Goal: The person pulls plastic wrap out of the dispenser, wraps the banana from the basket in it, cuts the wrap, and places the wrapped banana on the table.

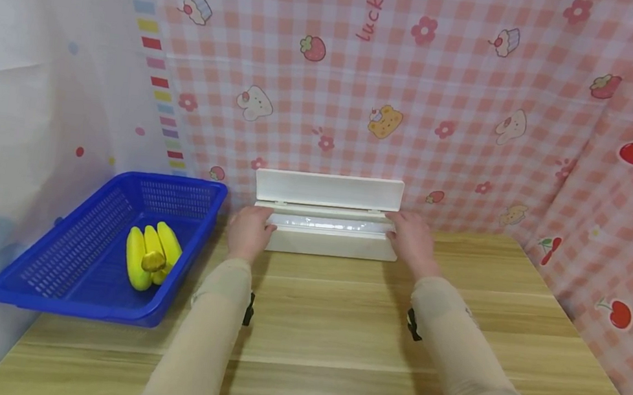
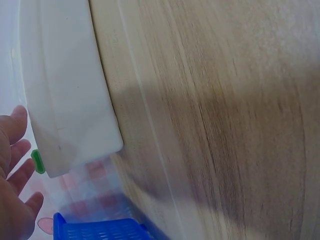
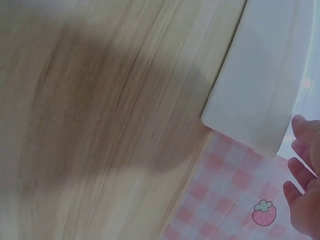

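A long white dispenser box (image 1: 331, 245) with its lid (image 1: 329, 191) raised stands at the back of the table. Inside lies a shiny, clear-looking roll (image 1: 325, 223), perhaps cling film. My left hand (image 1: 250, 232) is at the box's left end, thumb and fingers reaching over its edge; in the left wrist view its fingers (image 2: 19, 175) are spread and loosely bent beside a small green tab (image 2: 37, 161). At the right end is my right hand (image 1: 412, 241), its fingers (image 3: 300, 172) also loosely bent near the box corner. Whether the fingertips touch the roll, I cannot tell.
To the left, a blue plastic basket (image 1: 75, 308) holds a bunch of yellow bananas (image 1: 153, 257). Pink checked cloth (image 1: 328, 94) hangs close behind the box and along the right side. The wooden tabletop (image 1: 330, 336) stretches in front of the box between my forearms.
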A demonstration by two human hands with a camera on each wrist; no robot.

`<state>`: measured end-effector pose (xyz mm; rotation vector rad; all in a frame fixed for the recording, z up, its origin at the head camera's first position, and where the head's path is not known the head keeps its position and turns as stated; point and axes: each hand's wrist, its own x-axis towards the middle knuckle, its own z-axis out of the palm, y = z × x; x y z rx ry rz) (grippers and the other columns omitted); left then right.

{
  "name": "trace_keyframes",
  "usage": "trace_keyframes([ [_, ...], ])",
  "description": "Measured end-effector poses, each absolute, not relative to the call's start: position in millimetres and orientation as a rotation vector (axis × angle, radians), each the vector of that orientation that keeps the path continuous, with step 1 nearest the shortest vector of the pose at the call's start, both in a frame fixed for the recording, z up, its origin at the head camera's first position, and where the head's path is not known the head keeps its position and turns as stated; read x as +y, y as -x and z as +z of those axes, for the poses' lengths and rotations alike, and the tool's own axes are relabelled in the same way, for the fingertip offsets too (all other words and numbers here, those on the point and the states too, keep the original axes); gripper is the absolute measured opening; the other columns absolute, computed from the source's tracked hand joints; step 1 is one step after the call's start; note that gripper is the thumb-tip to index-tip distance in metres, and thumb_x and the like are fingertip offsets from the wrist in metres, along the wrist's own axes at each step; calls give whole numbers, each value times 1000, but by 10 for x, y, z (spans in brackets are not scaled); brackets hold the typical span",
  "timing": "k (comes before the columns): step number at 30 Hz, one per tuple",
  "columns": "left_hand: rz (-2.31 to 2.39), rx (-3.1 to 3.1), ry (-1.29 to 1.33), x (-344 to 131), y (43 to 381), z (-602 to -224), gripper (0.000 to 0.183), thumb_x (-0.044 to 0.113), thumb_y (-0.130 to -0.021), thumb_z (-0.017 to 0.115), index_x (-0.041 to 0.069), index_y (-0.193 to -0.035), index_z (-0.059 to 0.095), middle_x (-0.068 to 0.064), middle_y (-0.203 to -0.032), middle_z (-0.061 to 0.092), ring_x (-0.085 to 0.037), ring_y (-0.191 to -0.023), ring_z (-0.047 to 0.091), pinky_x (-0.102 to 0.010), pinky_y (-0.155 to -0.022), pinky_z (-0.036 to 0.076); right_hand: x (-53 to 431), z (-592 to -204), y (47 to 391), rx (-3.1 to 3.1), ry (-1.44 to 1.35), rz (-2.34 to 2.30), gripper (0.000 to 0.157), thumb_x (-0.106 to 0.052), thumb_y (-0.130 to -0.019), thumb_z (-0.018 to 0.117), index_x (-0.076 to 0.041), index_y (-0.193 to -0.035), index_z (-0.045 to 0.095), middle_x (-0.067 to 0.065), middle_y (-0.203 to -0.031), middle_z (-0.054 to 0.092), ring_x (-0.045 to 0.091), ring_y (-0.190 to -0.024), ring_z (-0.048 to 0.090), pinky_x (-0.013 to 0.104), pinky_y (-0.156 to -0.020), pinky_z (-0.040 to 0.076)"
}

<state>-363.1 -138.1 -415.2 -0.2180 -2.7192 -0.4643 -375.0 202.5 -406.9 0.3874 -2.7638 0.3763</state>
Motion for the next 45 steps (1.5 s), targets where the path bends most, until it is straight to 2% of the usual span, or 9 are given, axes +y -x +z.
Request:
trace_keyframes([
  [14,-332,-2685,253,-1369,3652,-4119,35,16,-90,73,7,-123,67,-11,-123,67,-32,-116,58,-47,-110,35,1978,-4059,3796,-2827,-399,257,44,-10,-96,64,-5,-138,54,18,-139,55,39,-131,44,53,-110,34],
  [25,-322,-2646,290,-1340,3673,-4157,21,12,-89,72,3,-108,71,-14,-108,71,-35,-103,64,-47,-106,39,1973,-4069,3823,-2854,-399,269,41,-10,-96,63,-6,-137,56,17,-138,56,37,-130,46,51,-109,36],
  [30,-327,-2626,286,-1340,3669,-4157,22,11,-88,73,3,-109,72,-14,-107,72,-35,-102,64,-47,-107,40,1964,-4082,3827,-2832,-405,286,40,-8,-95,63,-5,-134,57,17,-136,57,37,-128,48,50,-109,37],
  [33,-337,-2610,278,-1335,3671,-4159,17,9,-88,73,3,-104,73,-14,-102,73,-35,-97,66,-47,-98,46,1962,-4104,3834,-2819,-395,303,38,-8,-95,64,-5,-132,59,17,-134,58,36,-126,50,50,-107,39],
  [38,-383,-2578,253,-1333,3684,-4176,8,3,-85,73,4,-93,72,-13,-93,73,-36,-86,67,-48,-74,54,1956,-4127,3842,-2795,-381,340,35,-7,-95,65,-5,-129,61,16,-131,61,36,-123,52,50,-105,41],
  [45,-422,-2624,215,-1318,3688,-4169,5,2,-86,72,6,-85,70,-10,-91,73,-34,-82,67,-47,-65,54,1964,-4126,3841,-2822,-350,343,33,-6,-94,64,-5,-127,62,17,-128,62,36,-121,53,51,-104,41],
])
